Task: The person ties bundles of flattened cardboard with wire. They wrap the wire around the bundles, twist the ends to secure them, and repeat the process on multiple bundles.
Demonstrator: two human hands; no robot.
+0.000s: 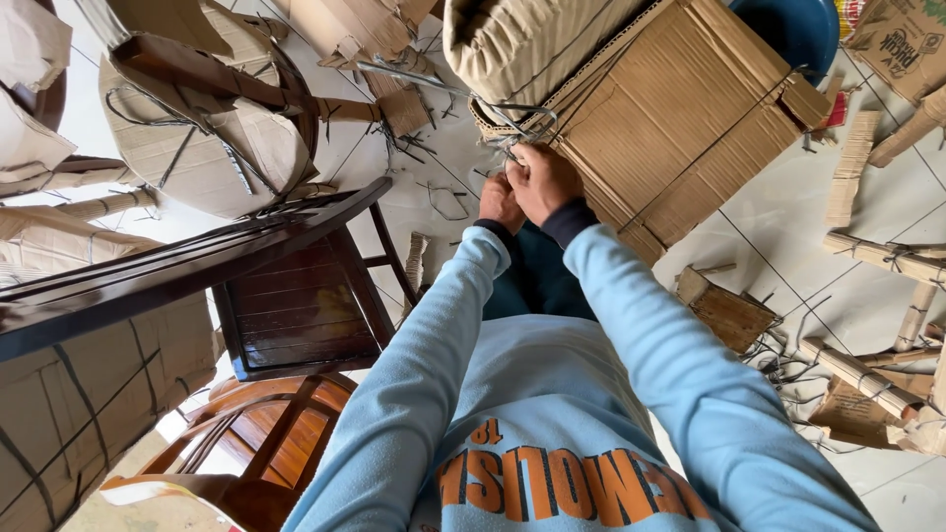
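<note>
White tiled floor [788, 217], littered with cardboard offcuts and strap ends. Both hands, left hand [500, 204] and right hand [544, 180], are clenched on thin strapping [512, 123] at the corner of a cardboard-wrapped piece [680, 118]. Strapping appears light, springy, likely sharp-edged; cardboard soft. 1 dark wooden chair [296, 296] crowds the left of the grip.

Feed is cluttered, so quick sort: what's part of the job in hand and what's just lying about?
In hand: left hand, right hand, strap, cardboard-wrapped piece.

Lying about: dark chair, wrapped round piece, cardboard rolls, strap offcuts, blue tub.
</note>
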